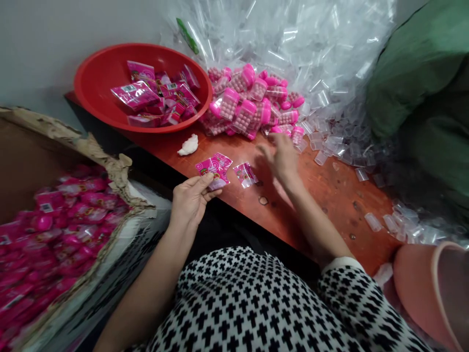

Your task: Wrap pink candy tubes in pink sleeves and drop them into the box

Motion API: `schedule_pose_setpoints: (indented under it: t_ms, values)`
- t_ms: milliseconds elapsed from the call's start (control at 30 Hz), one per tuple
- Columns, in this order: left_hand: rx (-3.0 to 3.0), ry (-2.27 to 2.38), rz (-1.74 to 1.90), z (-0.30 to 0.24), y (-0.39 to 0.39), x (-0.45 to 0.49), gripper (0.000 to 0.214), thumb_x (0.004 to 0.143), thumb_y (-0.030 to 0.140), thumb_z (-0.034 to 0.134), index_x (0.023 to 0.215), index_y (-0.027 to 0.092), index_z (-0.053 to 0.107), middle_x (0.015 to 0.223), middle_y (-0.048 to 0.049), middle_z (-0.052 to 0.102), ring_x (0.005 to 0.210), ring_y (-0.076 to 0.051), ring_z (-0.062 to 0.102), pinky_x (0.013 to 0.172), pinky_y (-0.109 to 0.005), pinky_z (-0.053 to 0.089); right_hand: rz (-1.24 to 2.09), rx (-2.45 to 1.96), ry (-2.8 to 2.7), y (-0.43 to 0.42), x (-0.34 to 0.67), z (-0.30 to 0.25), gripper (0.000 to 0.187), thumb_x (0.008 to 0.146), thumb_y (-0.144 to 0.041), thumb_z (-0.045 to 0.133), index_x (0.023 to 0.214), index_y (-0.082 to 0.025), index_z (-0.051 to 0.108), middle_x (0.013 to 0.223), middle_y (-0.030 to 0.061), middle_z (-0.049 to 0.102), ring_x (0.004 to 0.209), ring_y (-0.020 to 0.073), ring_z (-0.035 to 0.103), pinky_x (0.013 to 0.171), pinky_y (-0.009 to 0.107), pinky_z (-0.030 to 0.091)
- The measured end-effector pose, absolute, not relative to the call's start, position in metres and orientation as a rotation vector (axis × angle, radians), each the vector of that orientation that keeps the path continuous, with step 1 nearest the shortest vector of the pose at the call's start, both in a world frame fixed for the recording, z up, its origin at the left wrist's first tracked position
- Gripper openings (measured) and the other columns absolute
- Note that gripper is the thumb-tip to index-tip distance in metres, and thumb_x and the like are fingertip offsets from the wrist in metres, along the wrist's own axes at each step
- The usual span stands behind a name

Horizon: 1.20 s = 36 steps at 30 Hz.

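Left grip (190,198) is pinching a pink packet (214,168) by its lower edge, thumb on top, fingers underneath. That's the head view, with the packet held out in front of the red bowl (98,93), just over the near edge of the table (330,190). It shows a cartoon patch and lettering too small to read. Right grip (282,156) is a blur to the right of the bowl, hovering by the heap of pink-capped bottles (245,105). Spread or closed, can't tell. A second packet (245,174) lies flat between the two grips. Bowl packets (137,93) carry white-and-green labels, unreadable. Left of the bowl, a cardboard box (110,164) is full of the same pink.
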<state>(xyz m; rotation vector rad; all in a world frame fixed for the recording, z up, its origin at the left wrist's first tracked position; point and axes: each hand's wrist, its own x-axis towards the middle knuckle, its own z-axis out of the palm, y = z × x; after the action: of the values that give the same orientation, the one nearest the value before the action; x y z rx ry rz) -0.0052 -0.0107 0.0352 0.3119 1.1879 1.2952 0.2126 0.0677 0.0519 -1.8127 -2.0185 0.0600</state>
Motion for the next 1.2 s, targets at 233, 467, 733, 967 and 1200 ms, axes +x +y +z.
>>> schedule_pose_setpoints:
  t_ms: [233,467,733,967,1200]
  values:
    - [0.19,1.105,1.288,0.041,-0.009,0.0,0.016,0.067,0.018,0.076,0.062,0.012,0.063,0.062,-0.0019,0.067,0.051,-0.011,0.062,0.045,-0.02,0.053,-0.151,-2.418,-1.762,0.109,0.282,0.069,0.05,0.087,-0.045,0.054,0.115,-0.004,0.058,0.117,0.0265,0.061,0.111,0.0353,0.057,0.09,0.046,0.044]
    - [0.086,1.023,1.308,0.044,-0.007,0.0,0.016,0.077,0.027,0.072,0.073,0.012,0.065,0.064,-0.0031,0.068,0.054,-0.012,0.064,0.053,-0.022,0.056,-0.109,-2.521,-1.764,0.113,0.298,0.068,0.032,0.087,-0.033,0.052,0.097,-0.007,0.067,0.101,0.0293,0.068,0.099,0.0356,0.066,0.079,0.045,0.047]
    - [-0.064,0.963,1.287,0.033,-0.003,0.014,0.017,0.076,0.028,0.074,0.081,0.014,0.065,0.074,-0.003,0.071,0.066,-0.014,0.069,0.065,-0.025,0.057,1.028,-1.511,-1.421,-0.007,0.212,0.073,0.023,0.092,-0.045,0.044,0.09,-0.023,0.049,0.067,-0.0003,0.064,0.04,0.0102,0.054,0.036,0.022,0.037]
    - [-0.084,0.854,1.338,0.036,-0.01,0.023,0.019,0.074,0.027,0.076,0.082,0.014,0.063,0.073,-0.0007,0.07,0.065,-0.012,0.068,0.069,-0.024,0.056,1.36,-1.346,-1.387,-0.05,0.145,0.05,0.03,0.091,-0.053,0.047,0.095,-0.024,0.047,0.064,-0.0065,0.06,0.036,0.006,0.05,0.03,0.016,0.034]
    - [0.062,0.783,1.349,0.043,-0.016,0.027,0.025,0.07,0.029,0.079,0.075,0.014,0.059,0.066,0.0015,0.066,0.057,-0.008,0.063,0.057,-0.019,0.05,1.326,-1.358,-1.393,-0.046,0.14,0.043,0.031,0.09,-0.054,0.048,0.092,-0.023,0.044,0.061,-0.0081,0.058,0.037,0.0055,0.051,0.031,0.015,0.037]
